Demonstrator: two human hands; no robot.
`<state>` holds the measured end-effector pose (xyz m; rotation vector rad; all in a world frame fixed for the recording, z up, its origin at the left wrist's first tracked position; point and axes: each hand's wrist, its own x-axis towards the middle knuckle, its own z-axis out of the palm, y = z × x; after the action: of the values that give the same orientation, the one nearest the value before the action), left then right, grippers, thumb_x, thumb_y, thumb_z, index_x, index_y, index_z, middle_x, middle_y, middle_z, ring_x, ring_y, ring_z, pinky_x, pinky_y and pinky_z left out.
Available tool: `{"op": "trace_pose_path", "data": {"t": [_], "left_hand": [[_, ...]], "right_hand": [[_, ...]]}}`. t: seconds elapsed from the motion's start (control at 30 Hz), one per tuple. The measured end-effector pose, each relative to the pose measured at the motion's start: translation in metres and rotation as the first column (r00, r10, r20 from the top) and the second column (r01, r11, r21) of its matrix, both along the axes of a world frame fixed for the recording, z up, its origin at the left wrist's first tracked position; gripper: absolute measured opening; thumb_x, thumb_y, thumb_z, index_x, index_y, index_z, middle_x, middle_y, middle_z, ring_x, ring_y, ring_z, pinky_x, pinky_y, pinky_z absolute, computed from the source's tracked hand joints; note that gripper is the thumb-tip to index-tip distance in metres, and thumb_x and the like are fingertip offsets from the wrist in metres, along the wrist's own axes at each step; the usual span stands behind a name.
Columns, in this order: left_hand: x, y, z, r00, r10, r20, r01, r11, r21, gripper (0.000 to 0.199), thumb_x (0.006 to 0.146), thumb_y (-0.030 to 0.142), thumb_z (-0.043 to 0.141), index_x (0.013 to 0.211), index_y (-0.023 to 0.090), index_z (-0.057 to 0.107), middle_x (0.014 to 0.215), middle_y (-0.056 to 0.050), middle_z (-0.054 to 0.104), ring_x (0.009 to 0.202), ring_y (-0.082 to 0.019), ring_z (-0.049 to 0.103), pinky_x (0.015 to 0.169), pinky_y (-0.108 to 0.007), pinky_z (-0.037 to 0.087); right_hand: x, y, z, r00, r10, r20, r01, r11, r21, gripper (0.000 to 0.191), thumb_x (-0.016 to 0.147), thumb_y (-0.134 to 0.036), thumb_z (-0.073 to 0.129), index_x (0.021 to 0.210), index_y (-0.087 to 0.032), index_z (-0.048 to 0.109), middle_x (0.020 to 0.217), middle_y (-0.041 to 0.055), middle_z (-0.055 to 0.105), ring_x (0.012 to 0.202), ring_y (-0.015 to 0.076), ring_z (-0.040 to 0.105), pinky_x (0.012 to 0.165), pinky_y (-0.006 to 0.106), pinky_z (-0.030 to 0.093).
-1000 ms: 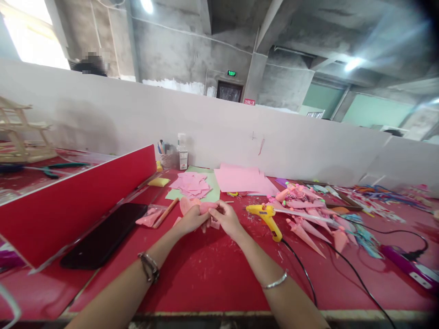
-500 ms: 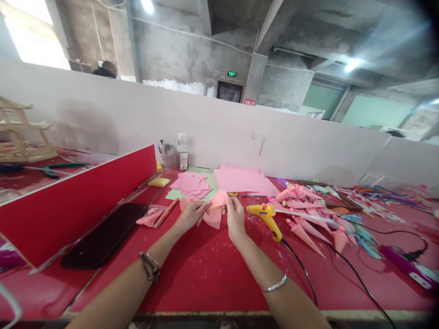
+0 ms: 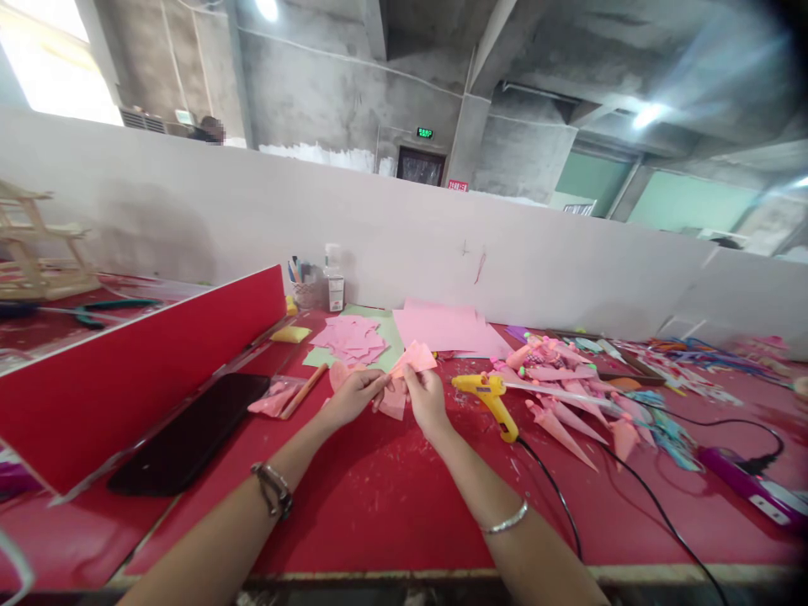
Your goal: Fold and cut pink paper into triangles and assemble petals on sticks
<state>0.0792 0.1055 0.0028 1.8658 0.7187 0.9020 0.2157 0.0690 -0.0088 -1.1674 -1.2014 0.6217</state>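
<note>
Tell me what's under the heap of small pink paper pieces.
A pale green sheet on the red table shows past the edges of the pink heap. Anything else beneath is covered and can't be seen.

Relative to 1.0 s ago: peach-pink paper piece [image 3: 415,357] now shows beyond the fingertips, farther toward the far edge of the worktable [image 3: 379,522]. Relative to 0.5 s ago: right hand [image 3: 427,401] sits closer to left hand [image 3: 354,397]; the piece, spread fairly flat then, is gathered at the fingers, wide end fanned out rightward. Background: person's head [image 3: 210,130] appears farther right, above the white partition [image 3: 353,223].
</note>
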Motion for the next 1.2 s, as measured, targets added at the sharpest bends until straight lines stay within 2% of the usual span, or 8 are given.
{"op": "trace_pose_path", "data": {"t": [0.17, 0.37, 0.5, 0.63, 0.77, 0.97, 1.07, 1.2], "left_hand": [[0.0, 0.002, 0.003, 1.0, 0.012, 0.025, -0.011, 1.0, -0.022, 0.038, 0.072, 0.048, 0.052, 0.054, 0.015, 0.055, 0.04, 0.004, 0.048, 0.036, -0.007, 0.04, 0.04, -0.019, 0.03], [-0.001, 0.006, 0.001, 0.994, 0.073, 0.086, -0.068, 0.996, -0.055, 0.036, 0.073, 0.048, 0.047, 0.061, 0.015, 0.057, 0.051, 0.002, 0.053, 0.04, -0.007, 0.042, 0.04, -0.019, 0.031], [0.0, 0.002, 0.001, 0.996, 0.048, 0.075, -0.044, 0.997, -0.057, 0.044, 0.078, 0.051, 0.036, 0.058, 0.016, 0.055, 0.048, 0.002, 0.051, 0.04, -0.008, 0.042, 0.042, -0.021, 0.033], [0.001, -0.003, 0.002, 1.0, -0.026, 0.016, 0.026, 0.999, -0.036, 0.042, 0.074, 0.052, 0.047, 0.052, 0.016, 0.053, 0.043, 0.003, 0.047, 0.041, -0.008, 0.04, 0.043, -0.02, 0.029], [0.001, -0.004, 0.002, 1.0, -0.026, -0.009, 0.025, 0.999, -0.035, 0.047, 0.072, 0.055, 0.048, 0.045, 0.017, 0.044, 0.037, 0.007, 0.035, 0.037, -0.006, 0.029, 0.04, -0.02, 0.021], [0.001, -0.007, 0.004, 0.998, -0.054, -0.038, 0.051, 0.996, -0.076, 0.045, 0.071, 0.056, 0.048, 0.048, 0.017, 0.048, 0.033, 0.007, 0.038, 0.034, -0.006, 0.031, 0.039, -0.019, 0.023], [0.0, -0.004, 0.003, 1.0, -0.024, -0.012, 0.023, 0.996, -0.086, 0.045, 0.072, 0.055, 0.046, 0.05, 0.017, 0.05, 0.034, 0.006, 0.041, 0.033, -0.006, 0.034, 0.04, -0.019, 0.026], [-0.001, 0.003, 0.0, 0.996, 0.082, 0.046, -0.077, 0.992, -0.096, 0.044, 0.074, 0.055, 0.044, 0.052, 0.017, 0.05, 0.035, 0.006, 0.041, 0.031, -0.006, 0.032, 0.038, -0.019, 0.026]], "right_hand": [[-0.001, -0.003, 0.002, 0.996, -0.091, 0.01, 0.091, 0.995, 0.032, 0.039, 0.079, -0.049, 0.043, 0.052, -0.02, 0.039, 0.047, -0.0038, 0.039, 0.047, 0.0105, 0.037, 0.047, 0.024, 0.03], [0.002, 0.0, 0.002, 0.995, -0.092, -0.038, 0.094, 0.994, 0.047, 0.039, 0.081, -0.05, 0.038, 0.055, -0.02, 0.038, 0.049, -0.0042, 0.037, 0.046, 0.0094, 0.035, 0.047, 0.023, 0.03], [0.0, -0.001, 0.002, 1.0, -0.008, 0.0, 0.008, 1.0, 0.024, 0.039, 0.078, -0.051, 0.043, 0.056, -0.019, 0.041, 0.049, -0.0037, 0.04, 0.047, 0.0094, 0.037, 0.046, 0.022, 0.031], [-0.005, -0.004, 0.003, 0.991, 0.129, 0.028, -0.129, 0.992, -0.001, 0.036, 0.074, -0.048, 0.049, 0.054, -0.018, 0.044, 0.047, -0.004, 0.042, 0.045, 0.0085, 0.038, 0.044, 0.021, 0.03], [-0.007, -0.005, 0.004, 0.989, 0.151, -0.002, -0.151, 0.988, -0.02, 0.039, 0.075, -0.047, 0.047, 0.05, -0.019, 0.039, 0.045, -0.0051, 0.037, 0.042, 0.0071, 0.034, 0.042, 0.021, 0.027], [-0.005, -0.003, 0.005, 0.985, 0.163, -0.063, -0.164, 0.986, -0.017, 0.03, 0.072, -0.044, 0.051, 0.059, -0.018, 0.042, 0.049, -0.0053, 0.04, 0.044, 0.0075, 0.036, 0.042, 0.02, 0.03], [-0.004, -0.002, 0.007, 0.978, 0.191, -0.085, -0.192, 0.981, 0.001, 0.023, 0.07, -0.04, 0.053, 0.068, -0.019, 0.043, 0.056, -0.0057, 0.042, 0.047, 0.0078, 0.039, 0.045, 0.02, 0.034], [-0.004, -0.002, 0.007, 0.967, 0.246, -0.066, -0.246, 0.969, -0.005, 0.022, 0.067, -0.037, 0.057, 0.065, -0.019, 0.043, 0.056, -0.0064, 0.042, 0.049, 0.0077, 0.041, 0.048, 0.019, 0.036]]}}
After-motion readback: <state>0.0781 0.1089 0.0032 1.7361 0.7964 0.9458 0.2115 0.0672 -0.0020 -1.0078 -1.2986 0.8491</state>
